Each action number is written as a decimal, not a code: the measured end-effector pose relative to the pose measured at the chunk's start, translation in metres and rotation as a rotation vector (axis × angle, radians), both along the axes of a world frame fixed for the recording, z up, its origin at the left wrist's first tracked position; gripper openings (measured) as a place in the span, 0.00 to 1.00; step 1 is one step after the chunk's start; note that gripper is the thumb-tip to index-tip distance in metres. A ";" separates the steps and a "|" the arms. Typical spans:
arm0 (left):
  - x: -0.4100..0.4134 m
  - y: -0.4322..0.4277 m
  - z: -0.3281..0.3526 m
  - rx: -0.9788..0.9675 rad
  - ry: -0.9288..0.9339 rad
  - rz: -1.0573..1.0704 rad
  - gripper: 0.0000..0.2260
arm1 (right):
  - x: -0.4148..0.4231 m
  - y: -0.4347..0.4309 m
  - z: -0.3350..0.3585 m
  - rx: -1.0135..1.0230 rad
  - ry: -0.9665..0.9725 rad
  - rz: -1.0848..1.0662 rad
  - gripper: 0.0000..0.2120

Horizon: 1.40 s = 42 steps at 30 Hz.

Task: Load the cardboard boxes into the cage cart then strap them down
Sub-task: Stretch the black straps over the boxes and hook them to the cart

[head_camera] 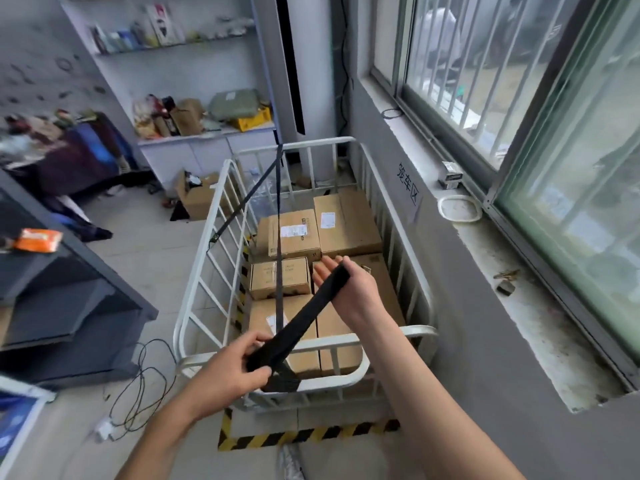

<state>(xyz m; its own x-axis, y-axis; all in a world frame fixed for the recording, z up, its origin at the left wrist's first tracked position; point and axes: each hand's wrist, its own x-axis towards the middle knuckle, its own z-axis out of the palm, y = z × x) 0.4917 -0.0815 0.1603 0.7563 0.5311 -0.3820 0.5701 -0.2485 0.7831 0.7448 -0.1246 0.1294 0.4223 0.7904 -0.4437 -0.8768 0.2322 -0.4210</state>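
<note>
A white cage cart stands against the wall under the window, with several cardboard boxes lying flat inside it. A black strap runs slanted between my hands above the cart's near rail. My left hand pinches the strap's lower end. My right hand is held palm up with fingers extended, and the strap's upper end is wrapped across its palm. A thinner stretch of strap goes from my hands up to the far rail, then down to the cart's left side.
Yellow-black floor tape marks the cart's bay. A dark shelf unit stands to the left, with loose cables on the floor beside it. An open cardboard box sits on the floor behind the cart. The windowsill runs along the right.
</note>
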 end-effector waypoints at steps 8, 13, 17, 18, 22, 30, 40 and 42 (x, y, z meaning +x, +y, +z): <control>-0.053 0.006 -0.032 -0.361 0.171 0.029 0.25 | 0.003 0.028 0.029 -0.070 -0.334 0.044 0.09; -0.026 0.035 -0.003 -0.071 0.151 0.077 0.21 | -0.028 0.041 0.045 0.001 -0.725 0.240 0.08; 0.031 0.073 0.044 -0.109 -0.252 0.282 0.25 | -0.052 0.059 0.072 0.103 -0.921 0.378 0.08; 0.046 0.084 0.057 -0.164 -0.347 0.304 0.25 | -0.056 0.064 0.080 0.120 -0.973 0.416 0.07; 0.086 0.130 0.106 -0.314 -0.665 0.282 0.17 | -0.055 0.088 0.113 0.115 -1.107 0.465 0.08; 0.113 0.208 0.160 -0.359 -0.931 0.073 0.14 | -0.042 0.129 0.136 -0.007 -1.229 0.315 0.10; 0.144 0.226 0.200 -0.084 -0.810 -0.024 0.10 | -0.034 0.193 0.199 0.037 -1.259 -0.114 0.09; 0.151 0.232 0.211 -0.065 -0.836 0.030 0.09 | -0.027 0.204 0.218 0.028 -1.298 -0.154 0.09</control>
<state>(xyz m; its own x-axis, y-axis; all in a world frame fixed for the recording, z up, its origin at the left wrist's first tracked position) 0.6429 0.1505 0.3710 0.7898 0.5521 0.2671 -0.1986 -0.1818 0.9631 0.7180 0.0798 0.3474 0.6134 0.6984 0.3687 0.1985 0.3155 -0.9279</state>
